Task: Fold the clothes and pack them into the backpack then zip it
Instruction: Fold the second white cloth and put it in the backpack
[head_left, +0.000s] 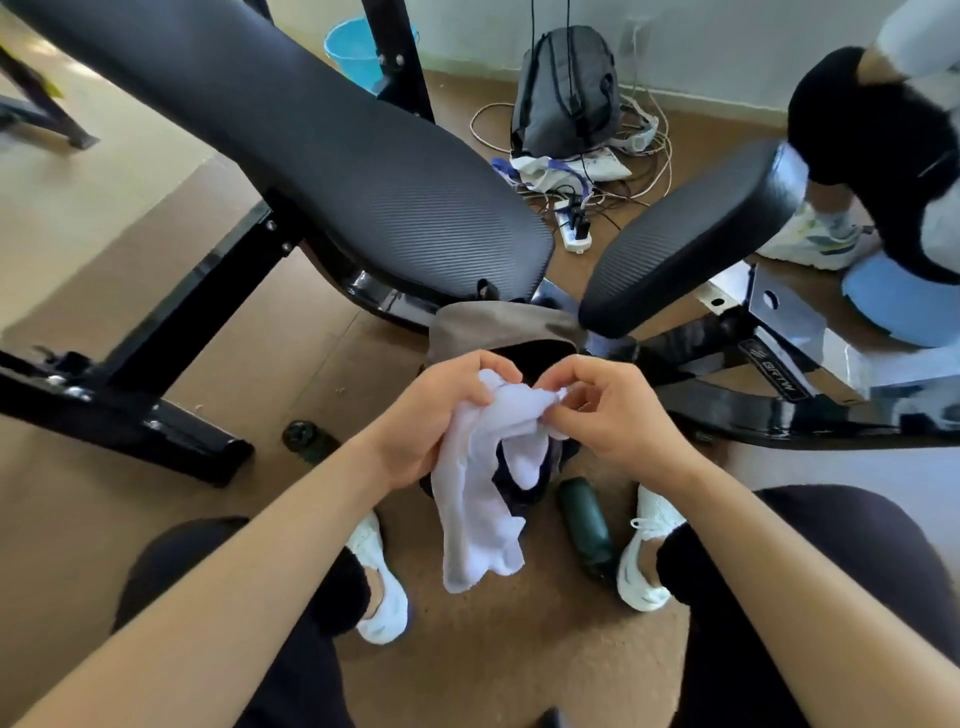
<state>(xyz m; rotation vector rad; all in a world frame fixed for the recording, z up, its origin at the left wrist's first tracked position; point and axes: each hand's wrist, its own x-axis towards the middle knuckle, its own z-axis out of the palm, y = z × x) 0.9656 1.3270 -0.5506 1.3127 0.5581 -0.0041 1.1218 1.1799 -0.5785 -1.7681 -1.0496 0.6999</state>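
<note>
Left hand (431, 410) grips a limp white cloth garment (483, 499). Right hand (608, 410) pinches its top edge above the open grey-brown fabric backpack (498, 325).

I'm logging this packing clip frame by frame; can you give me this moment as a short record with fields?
held item: white fabric sock, hanging loose, not yet folded
left hand: left hand grips the sock's upper part
right hand: right hand pinches the sock's top edge
target bag: open brown fabric backpack on the floor under the hands, unzipped
nearby: dark green bottle lying beside the person's right white shoe
background: grey backpack standing by the wall
</note>
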